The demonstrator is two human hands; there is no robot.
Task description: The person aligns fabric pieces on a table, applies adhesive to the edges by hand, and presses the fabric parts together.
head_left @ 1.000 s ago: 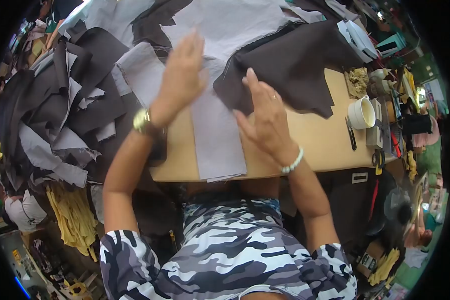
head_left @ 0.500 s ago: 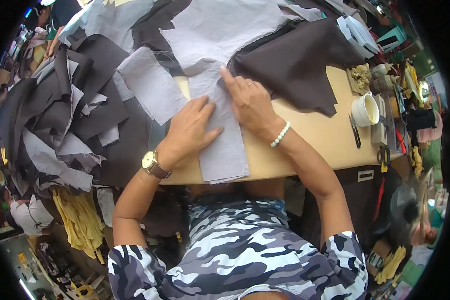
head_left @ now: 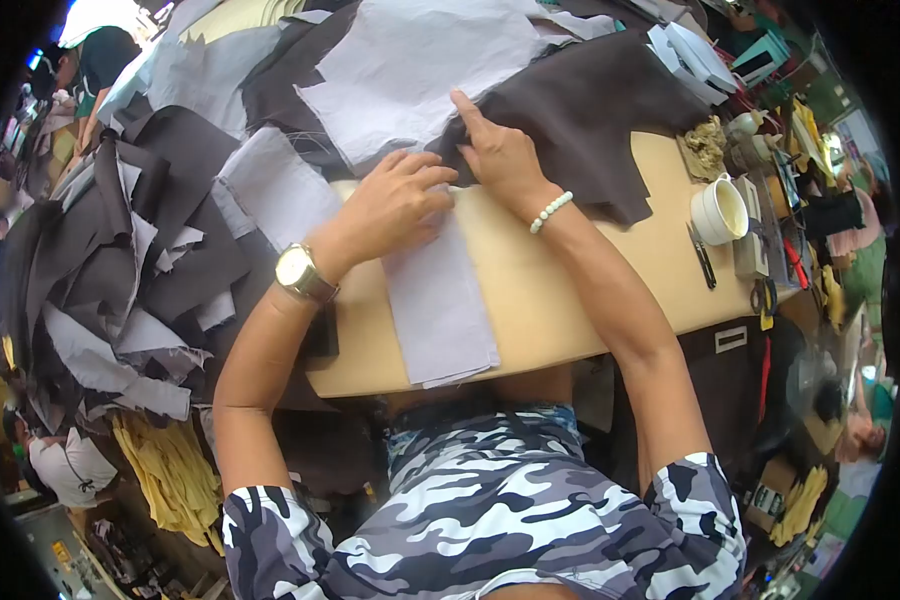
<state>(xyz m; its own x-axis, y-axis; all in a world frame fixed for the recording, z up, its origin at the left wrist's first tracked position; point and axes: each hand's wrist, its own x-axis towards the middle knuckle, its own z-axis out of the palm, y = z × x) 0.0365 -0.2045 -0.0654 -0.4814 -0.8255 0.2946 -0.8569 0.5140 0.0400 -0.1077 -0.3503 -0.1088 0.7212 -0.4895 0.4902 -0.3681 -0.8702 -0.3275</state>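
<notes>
A folded grey cloth strip [head_left: 438, 300] lies lengthwise on the table, its near end at the front edge. Over the strip's far end is my left hand [head_left: 400, 205], fingers loosely bent and apart; its fingertips are partly hidden. My right hand [head_left: 505, 160] rests farther out, index finger stretched along the seam between a large grey cloth piece [head_left: 420, 75] and a dark brown cloth [head_left: 580, 120]. Its thumb is apart from the index finger and the other fingers are curled under. Another grey cloth piece [head_left: 285, 185] lies left of my left hand.
A heap of dark and grey scraps [head_left: 170, 240] covers the left side. Toward the right stand a white cup [head_left: 720, 210], a dark pen-like tool [head_left: 702, 258] and yellow-handled scissors [head_left: 765, 300]. The wooden table [head_left: 550, 290] ends close to my body.
My left hand has moved away from my body, toward the strip's far end, and lifted somewhat. My right hand has shifted slightly outward along the dark cloth. The view has shifted a little.
</notes>
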